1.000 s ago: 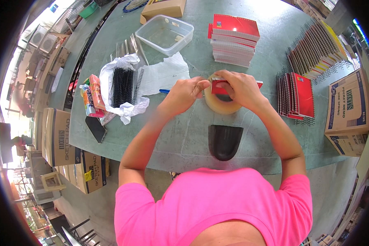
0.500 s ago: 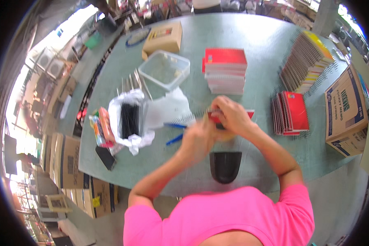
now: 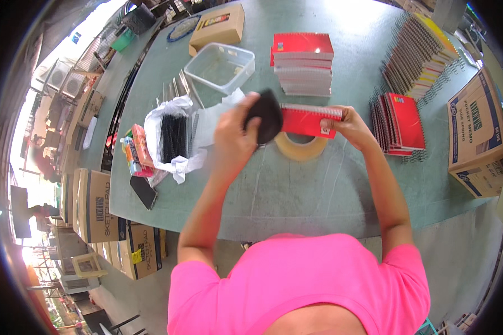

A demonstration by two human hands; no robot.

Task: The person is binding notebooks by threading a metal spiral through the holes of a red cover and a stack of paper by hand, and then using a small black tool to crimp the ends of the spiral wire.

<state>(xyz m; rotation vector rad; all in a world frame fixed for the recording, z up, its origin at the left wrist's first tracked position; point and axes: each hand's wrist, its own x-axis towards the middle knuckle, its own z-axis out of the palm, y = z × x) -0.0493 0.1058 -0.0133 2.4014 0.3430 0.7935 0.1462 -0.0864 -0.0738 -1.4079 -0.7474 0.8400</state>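
Observation:
My left hand (image 3: 235, 131) grips a black U-shaped piece (image 3: 266, 118), lifted off the table beside the left end of a small red notebook (image 3: 304, 120). My right hand (image 3: 349, 127) pinches the notebook's right end between thumb and fingers. A row of wire coil or holes runs along the notebook's far edge; it is too small to tell which. Below the notebook lies a roll of tan tape (image 3: 300, 147), partly covered by it. White paper (image 3: 209, 128) lies left of my left hand, next to a paper-lined container with black wire spirals (image 3: 173, 138).
A stack of red notebooks (image 3: 302, 47) stands ahead, with a clear plastic tub (image 3: 221, 66) to its left. Coil-bound red notebooks (image 3: 405, 123) and a yellow-covered pile (image 3: 419, 56) stand right. A carton (image 3: 475, 139) sits at the right edge; a black phone-like slab (image 3: 143, 192) lies left.
My left hand has picked up the black U-shaped piece from the near table and raised it. The right hand has moved right with the notebook. The blue-handled tool is no longer visible.

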